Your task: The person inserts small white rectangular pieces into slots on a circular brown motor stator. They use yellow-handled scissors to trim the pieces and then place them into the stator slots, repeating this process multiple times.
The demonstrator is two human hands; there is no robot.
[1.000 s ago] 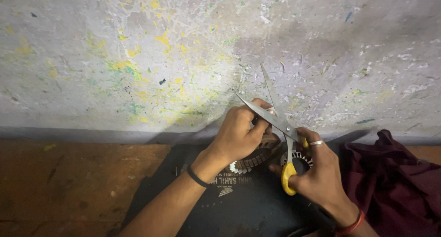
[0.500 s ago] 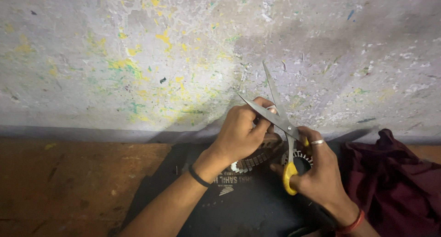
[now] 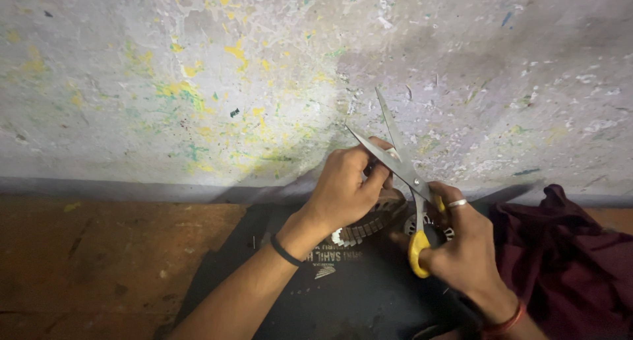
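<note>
Layout: my left hand (image 3: 343, 188) on the ringed part (image 3: 369, 224), left of my right hand (image 3: 461, 247) with scissors (image 3: 402, 175); both over a mat (image 3: 316, 300); cloth (image 3: 567, 261) at right; wall (image 3: 198, 83) behind.

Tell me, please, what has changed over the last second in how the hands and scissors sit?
Hardly anything: the scissors tilted very slightly, blades open as before. The right hand keeps the yellow handles, the left hand stays on the round ribbed part, and the maroon cloth has not moved.
</note>
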